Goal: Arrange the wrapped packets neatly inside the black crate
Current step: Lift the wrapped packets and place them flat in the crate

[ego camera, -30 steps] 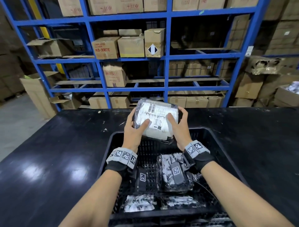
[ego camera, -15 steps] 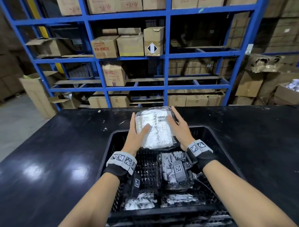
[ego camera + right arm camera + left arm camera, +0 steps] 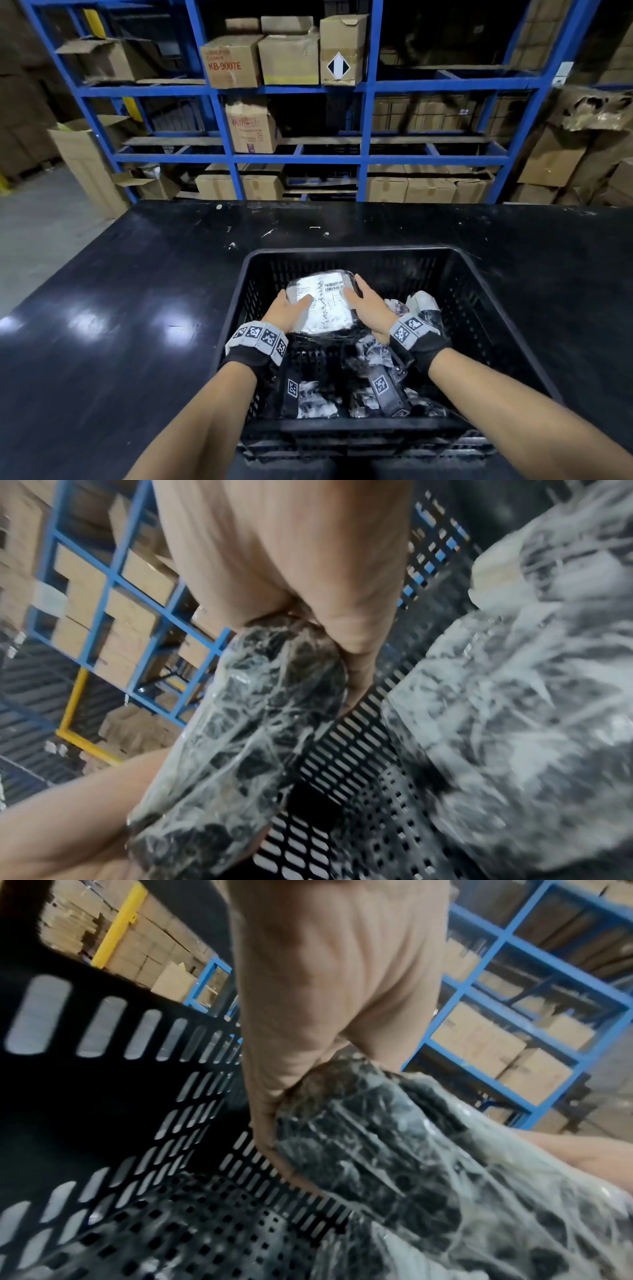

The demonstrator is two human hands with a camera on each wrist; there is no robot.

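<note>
A black slotted crate (image 3: 486,308) stands on the black table. Both hands hold one plastic-wrapped packet (image 3: 325,301) with a white barcode label, inside the crate near its far wall. My left hand (image 3: 291,308) grips its left side, thumb on top; my right hand (image 3: 368,305) grips its right side. In the left wrist view the packet (image 3: 394,1150) hangs just above the perforated crate floor (image 3: 192,1231). In the right wrist view the same packet (image 3: 246,723) sits in my fingers. Other wrapped packets (image 3: 421,305) (image 3: 514,723) lie in the crate at right and near me (image 3: 315,401).
The black table (image 3: 120,308) surrounds the crate on the left, right and far sides. Blue shelving (image 3: 294,159) stacked with cardboard boxes stands behind the table. Bare crate floor shows at the far left corner under the packet.
Both hands have lowered the labelled packet from above the crate's far rim down inside the crate. The head view has dipped closer.
</note>
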